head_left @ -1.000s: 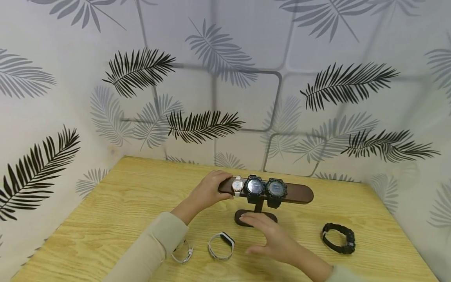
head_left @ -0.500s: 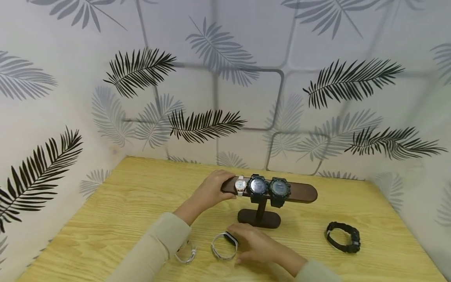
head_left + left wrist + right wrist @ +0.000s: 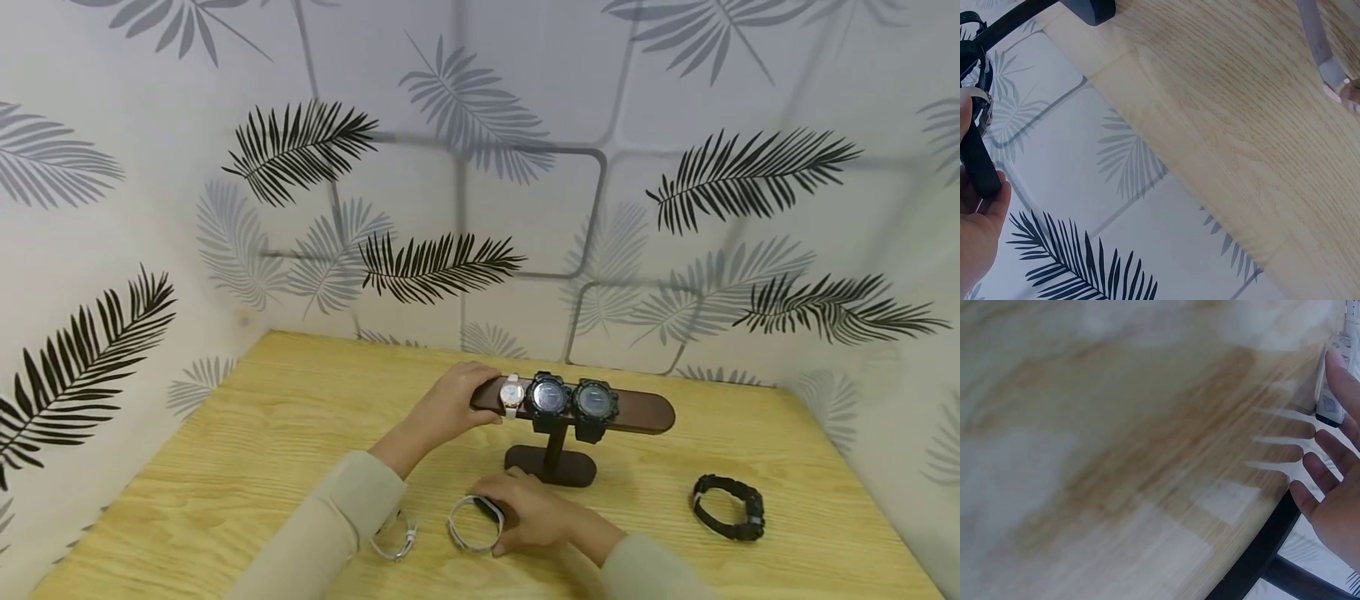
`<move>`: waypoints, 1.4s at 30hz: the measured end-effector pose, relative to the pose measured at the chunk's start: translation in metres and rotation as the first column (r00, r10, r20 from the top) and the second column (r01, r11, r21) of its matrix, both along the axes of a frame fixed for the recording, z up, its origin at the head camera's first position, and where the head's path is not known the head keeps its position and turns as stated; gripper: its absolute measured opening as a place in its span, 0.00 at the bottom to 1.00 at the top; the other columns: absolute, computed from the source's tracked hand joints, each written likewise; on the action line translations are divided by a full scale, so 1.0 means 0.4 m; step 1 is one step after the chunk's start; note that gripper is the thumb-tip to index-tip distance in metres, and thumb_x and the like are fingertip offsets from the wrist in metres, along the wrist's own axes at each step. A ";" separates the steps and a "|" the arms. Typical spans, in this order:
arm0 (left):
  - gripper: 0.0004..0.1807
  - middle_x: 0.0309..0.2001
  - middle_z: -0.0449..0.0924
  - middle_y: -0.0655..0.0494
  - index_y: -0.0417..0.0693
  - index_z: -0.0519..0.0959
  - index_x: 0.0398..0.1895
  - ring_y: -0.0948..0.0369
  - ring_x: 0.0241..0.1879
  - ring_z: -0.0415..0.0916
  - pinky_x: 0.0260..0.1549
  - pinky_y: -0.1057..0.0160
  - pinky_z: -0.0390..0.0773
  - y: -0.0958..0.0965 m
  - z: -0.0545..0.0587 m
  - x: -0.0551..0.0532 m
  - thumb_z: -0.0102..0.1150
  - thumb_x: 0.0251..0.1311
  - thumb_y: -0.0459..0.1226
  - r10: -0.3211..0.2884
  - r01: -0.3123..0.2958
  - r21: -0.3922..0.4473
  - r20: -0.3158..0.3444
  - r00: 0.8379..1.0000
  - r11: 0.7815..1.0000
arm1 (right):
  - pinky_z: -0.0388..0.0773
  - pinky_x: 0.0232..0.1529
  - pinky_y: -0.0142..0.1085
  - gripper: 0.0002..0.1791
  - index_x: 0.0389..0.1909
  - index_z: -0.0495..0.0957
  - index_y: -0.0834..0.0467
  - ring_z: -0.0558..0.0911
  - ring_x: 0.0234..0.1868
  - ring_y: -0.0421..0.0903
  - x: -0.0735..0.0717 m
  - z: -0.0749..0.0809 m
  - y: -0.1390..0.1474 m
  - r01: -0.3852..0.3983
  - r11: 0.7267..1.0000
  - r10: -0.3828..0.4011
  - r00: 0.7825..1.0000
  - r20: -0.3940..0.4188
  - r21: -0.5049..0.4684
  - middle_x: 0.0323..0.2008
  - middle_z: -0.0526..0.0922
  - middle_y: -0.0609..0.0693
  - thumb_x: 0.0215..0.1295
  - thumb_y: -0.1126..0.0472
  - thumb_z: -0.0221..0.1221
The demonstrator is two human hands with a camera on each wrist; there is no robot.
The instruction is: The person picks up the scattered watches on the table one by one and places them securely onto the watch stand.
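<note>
White wristband (image 3: pixel 490 507), partly hidden by the right hand (image 3: pixel 534 512) pinching it, is near the stand (image 3: pixel 643 411) whose end the left hand (image 3: pixel 450 403) grips and covers.

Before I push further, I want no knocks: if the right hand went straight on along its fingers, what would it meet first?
Most likely the white, ring-shaped wristband with a black oval face on the yellow wood-grain table. It sits immediately ahead of the right hand; whether they touch is unclear.

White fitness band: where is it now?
Head view: low centre, the white band is pinched by the right hand, in front of the watch stand.
</note>
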State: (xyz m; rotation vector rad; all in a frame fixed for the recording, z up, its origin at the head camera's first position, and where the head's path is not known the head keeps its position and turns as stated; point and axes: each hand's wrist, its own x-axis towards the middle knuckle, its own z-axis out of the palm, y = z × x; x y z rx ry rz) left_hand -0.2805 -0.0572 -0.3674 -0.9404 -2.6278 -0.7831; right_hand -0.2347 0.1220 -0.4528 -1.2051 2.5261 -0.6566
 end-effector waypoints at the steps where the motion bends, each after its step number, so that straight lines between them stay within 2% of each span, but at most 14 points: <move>1: 0.29 0.51 0.78 0.47 0.41 0.75 0.53 0.52 0.52 0.73 0.48 0.54 0.75 0.001 0.000 0.001 0.71 0.46 0.39 -0.001 0.001 0.000 0.000 1.000 1.000 | 0.67 0.54 0.44 0.40 0.62 0.68 0.56 0.68 0.53 0.47 0.001 -0.002 0.001 0.012 1.000 -0.012 1.000 0.007 0.001 0.60 0.72 0.50 0.46 0.47 0.68; 5: 0.29 0.51 0.78 0.47 0.41 0.75 0.53 0.52 0.51 0.73 0.48 0.54 0.75 0.003 -0.002 0.002 0.71 0.46 0.39 -0.005 0.005 0.003 0.003 1.000 1.000 | 0.68 0.57 0.45 0.38 0.59 0.69 0.58 0.70 0.55 0.48 0.006 -0.014 0.006 0.082 0.996 -0.080 0.996 0.041 -0.030 0.57 0.74 0.51 0.45 0.50 0.70; 12: 0.29 0.51 0.77 0.47 0.41 0.75 0.54 0.52 0.52 0.73 0.48 0.54 0.75 0.005 -0.001 0.002 0.71 0.46 0.39 -0.001 0.001 0.011 0.006 1.000 1.000 | 0.71 0.56 0.45 0.39 0.59 0.65 0.65 0.71 0.56 0.53 0.031 0.000 0.018 0.209 0.970 -0.189 0.970 0.153 -0.124 0.55 0.70 0.55 0.47 0.57 0.71; 16: 0.29 0.51 0.78 0.47 0.41 0.75 0.54 0.52 0.51 0.73 0.47 0.54 0.75 0.006 -0.003 0.002 0.71 0.46 0.38 -0.006 0.006 0.012 0.004 1.000 1.000 | 0.70 0.56 0.48 0.37 0.58 0.62 0.65 0.68 0.58 0.54 0.050 0.003 0.028 0.268 0.947 -0.241 0.957 0.159 -0.179 0.55 0.65 0.57 0.49 0.63 0.69; 20: 0.29 0.51 0.78 0.47 0.41 0.75 0.54 0.52 0.51 0.74 0.47 0.54 0.75 0.007 -0.005 0.001 0.71 0.46 0.39 -0.009 0.009 0.011 -0.006 1.000 1.000 | 0.72 0.52 0.49 0.37 0.57 0.62 0.66 0.69 0.56 0.55 0.070 0.013 0.033 0.343 0.905 -0.327 0.939 0.102 -0.253 0.54 0.65 0.59 0.45 0.69 0.69; 22: 0.29 0.50 0.78 0.47 0.41 0.75 0.53 0.52 0.51 0.74 0.47 0.54 0.75 0.007 -0.005 0.001 0.71 0.45 0.39 -0.010 0.010 0.013 -0.008 1.000 1.000 | 0.73 0.49 0.49 0.38 0.56 0.62 0.67 0.70 0.54 0.55 0.081 0.022 0.034 0.383 0.877 -0.382 0.922 0.062 -0.291 0.52 0.66 0.60 0.43 0.71 0.70; 26: 0.29 0.51 0.78 0.47 0.41 0.75 0.54 0.52 0.51 0.74 0.48 0.54 0.75 0.009 -0.005 0.000 0.71 0.45 0.39 -0.010 0.010 0.011 -0.003 1.000 1.000 | 0.74 0.49 0.49 0.37 0.55 0.64 0.66 0.71 0.53 0.55 0.102 0.038 0.037 0.464 0.814 -0.497 0.868 -0.007 -0.349 0.50 0.66 0.59 0.41 0.76 0.69; 28: 0.29 0.51 0.78 0.47 0.41 0.75 0.54 0.52 0.51 0.73 0.48 0.54 0.75 0.010 -0.005 -0.001 0.71 0.46 0.39 -0.009 0.009 0.009 0.000 1.000 1.000 | 0.74 0.49 0.49 0.36 0.54 0.64 0.65 0.70 0.53 0.56 0.109 0.041 0.043 0.488 0.792 -0.540 0.840 -0.050 -0.366 0.50 0.66 0.59 0.41 0.77 0.68; 31: 0.29 0.51 0.78 0.47 0.41 0.75 0.54 0.51 0.51 0.73 0.49 0.54 0.75 0.011 -0.004 0.000 0.71 0.46 0.38 -0.009 0.009 0.016 0.007 1.000 1.000 | 0.74 0.48 0.49 0.37 0.54 0.64 0.65 0.70 0.51 0.55 0.120 0.038 0.057 0.493 0.772 -0.579 0.806 -0.122 -0.401 0.48 0.66 0.58 0.39 0.76 0.70; 32: 0.30 0.51 0.78 0.46 0.40 0.75 0.54 0.51 0.51 0.73 0.49 0.54 0.75 0.011 -0.004 0.000 0.71 0.46 0.38 -0.009 0.009 0.018 0.009 1.000 1.000 | 0.75 0.47 0.45 0.38 0.54 0.64 0.65 0.70 0.50 0.53 0.120 0.032 0.067 0.472 0.775 -0.576 0.800 -0.164 -0.421 0.47 0.65 0.58 0.38 0.75 0.70; 35: 0.30 0.51 0.78 0.46 0.40 0.75 0.54 0.51 0.52 0.73 0.49 0.53 0.75 0.011 -0.001 0.002 0.71 0.45 0.38 -0.007 0.007 0.026 0.018 1.000 1.000 | 0.76 0.44 0.42 0.39 0.53 0.64 0.65 0.71 0.48 0.51 0.130 0.035 0.086 0.476 0.762 -0.597 0.779 -0.192 -0.439 0.46 0.65 0.58 0.36 0.75 0.71; 38: 0.30 0.51 0.78 0.46 0.40 0.74 0.54 0.51 0.52 0.73 0.49 0.53 0.75 0.010 0.001 0.003 0.71 0.45 0.39 0.000 0.000 0.028 0.021 1.000 1.000 | 0.77 0.43 0.40 0.38 0.54 0.64 0.65 0.72 0.48 0.51 0.138 0.047 0.106 0.522 0.743 -0.622 0.770 -0.143 -0.418 0.47 0.65 0.58 0.38 0.76 0.70; 39: 0.30 0.51 0.78 0.46 0.40 0.75 0.54 0.51 0.52 0.73 0.49 0.53 0.75 0.009 0.001 0.003 0.71 0.45 0.39 0.002 -0.003 0.027 0.020 1.000 1.000 | 0.77 0.44 0.43 0.38 0.55 0.65 0.64 0.72 0.48 0.53 0.144 0.057 0.110 0.562 0.728 -0.641 0.761 -0.098 -0.393 0.48 0.65 0.59 0.39 0.77 0.69; 42: 0.31 0.51 0.77 0.46 0.40 0.74 0.55 0.51 0.52 0.73 0.49 0.53 0.75 0.008 -0.001 0.002 0.71 0.45 0.39 0.008 -0.009 0.023 0.026 1.000 1.000 | 0.77 0.43 0.41 0.37 0.55 0.64 0.63 0.72 0.47 0.52 0.151 0.070 0.134 0.624 0.699 -0.673 0.740 -0.024 -0.349 0.48 0.65 0.59 0.41 0.76 0.68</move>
